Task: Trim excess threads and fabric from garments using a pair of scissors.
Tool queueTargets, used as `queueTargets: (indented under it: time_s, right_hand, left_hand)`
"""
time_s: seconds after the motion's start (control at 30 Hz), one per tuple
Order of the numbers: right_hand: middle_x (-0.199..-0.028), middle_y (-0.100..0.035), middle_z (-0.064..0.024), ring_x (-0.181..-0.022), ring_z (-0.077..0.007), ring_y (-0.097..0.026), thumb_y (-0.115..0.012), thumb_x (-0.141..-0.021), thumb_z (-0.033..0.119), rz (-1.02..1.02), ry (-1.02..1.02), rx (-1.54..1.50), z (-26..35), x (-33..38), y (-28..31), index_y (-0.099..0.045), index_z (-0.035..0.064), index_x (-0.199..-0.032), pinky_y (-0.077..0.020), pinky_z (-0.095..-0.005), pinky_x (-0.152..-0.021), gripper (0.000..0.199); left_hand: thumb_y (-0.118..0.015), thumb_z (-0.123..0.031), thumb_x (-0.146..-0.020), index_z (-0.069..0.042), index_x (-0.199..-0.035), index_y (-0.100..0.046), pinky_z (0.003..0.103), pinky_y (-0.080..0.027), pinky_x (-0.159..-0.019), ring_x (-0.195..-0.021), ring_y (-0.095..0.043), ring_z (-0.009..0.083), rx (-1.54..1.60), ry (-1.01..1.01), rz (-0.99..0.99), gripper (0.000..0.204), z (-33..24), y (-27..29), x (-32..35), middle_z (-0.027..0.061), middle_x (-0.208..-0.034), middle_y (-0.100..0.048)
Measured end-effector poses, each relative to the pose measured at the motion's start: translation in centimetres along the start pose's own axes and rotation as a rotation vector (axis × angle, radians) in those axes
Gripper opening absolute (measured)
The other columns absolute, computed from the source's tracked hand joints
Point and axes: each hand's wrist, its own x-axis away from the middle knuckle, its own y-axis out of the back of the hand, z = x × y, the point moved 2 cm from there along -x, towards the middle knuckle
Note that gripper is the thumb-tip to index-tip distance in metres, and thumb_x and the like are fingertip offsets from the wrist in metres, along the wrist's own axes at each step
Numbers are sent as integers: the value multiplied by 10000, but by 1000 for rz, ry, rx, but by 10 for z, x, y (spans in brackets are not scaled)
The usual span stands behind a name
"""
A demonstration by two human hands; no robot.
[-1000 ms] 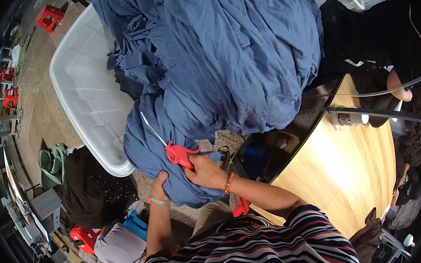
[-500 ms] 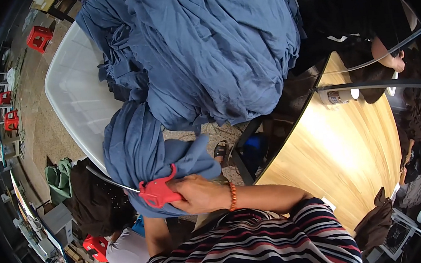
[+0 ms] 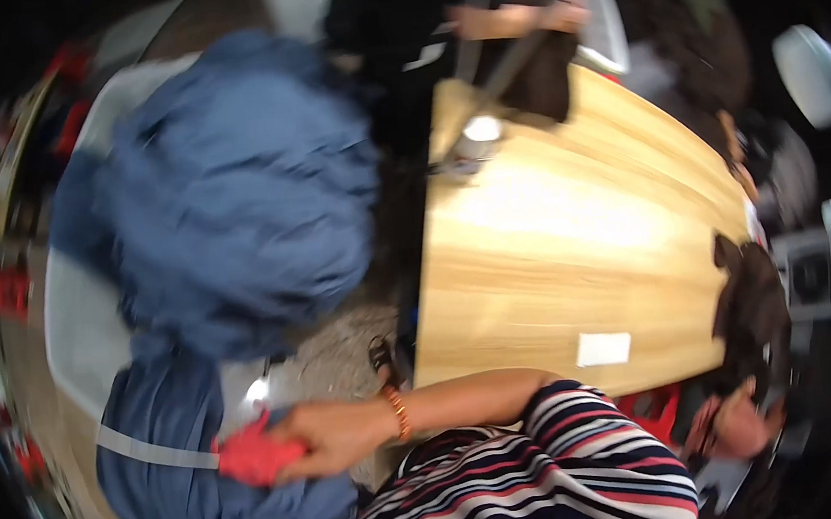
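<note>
My right hand (image 3: 342, 436), a beaded bracelet on its wrist, is closed round a red hand-held tool (image 3: 257, 451) whose exact kind I cannot make out. A long pale grey strip or rod (image 3: 160, 450) runs left from it across draped blue cloth (image 3: 176, 518). This cloth hangs over the near edge of a white tub (image 3: 81, 333). Above it, a large heap of crumpled blue cloth (image 3: 241, 186) fills the tub. My left hand is not visible; the cloth may cover it. The whole picture is smeared by motion.
To the right stands a wood-grain table (image 3: 527, 289) with a white card (image 3: 603, 349), a cup-like container (image 3: 473, 146) and dark brown cloth (image 3: 747, 295). Across it, a person in black works with their hands (image 3: 523, 19). Another person's hand (image 3: 741, 424) is at lower right.
The view has swung right, so the tub and blue heap sit further left and more of the table shows. My right hand still grips the red tool. My left forearm has gone from sight.
</note>
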Motion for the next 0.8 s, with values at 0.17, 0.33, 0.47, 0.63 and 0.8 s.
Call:
queueTargets:
  time_s: [0.17,0.33,0.47,0.63,0.8]
  right_hand:
    - [-650,-548,-155,-592,-309,-526,-675,-825,231,10,293,-36,57,85,10,-521,-2,-795,-402,-377,-563,281]
    - [-648,-537,-139,-578,-248,-507,-668,-827,186,-109,457,-8,85,213,20,-539,5,-813,-387,-366,-562,222]
    - [-703,-550,-161,-623,-339,-523,-627,-797,125,-282,635,106,94,330,27,-539,-2,-858,-408,-385,-569,166]
    - [-708,-534,-170,-613,-355,-529,-620,-762,41,-683,694,264,132,488,25,-569,9,-919,-425,-365,-570,168]
    - [-747,-601,-164,-657,-296,-606,-629,-792,52,-1151,545,439,148,605,11,-574,1,-1000,-453,-331,-613,221]
  left_hand:
    - [-400,-427,-926,-58,-1297,-490,382,-454,-973,-1092,-569,266,-48,-160,306,530,-98,-87,-110,172,-1220,-572]
    - [-387,-398,-942,-55,-1290,-497,370,-460,-964,-1083,-577,257,-132,-226,478,501,-191,-186,-150,163,-1207,-582]
    - [-377,-375,-955,-51,-1285,-503,360,-464,-956,-1075,-583,249,-204,-248,593,479,-263,-284,-164,156,-1197,-590]
    - [-363,-347,-971,-48,-1278,-510,348,-470,-946,-1066,-590,240,-276,-267,752,453,-356,-408,-174,147,-1184,-600]
    - [-350,-318,-987,-44,-1271,-517,336,-476,-937,-1057,-598,230,-284,-275,930,429,-412,-521,-169,138,-1171,-610]
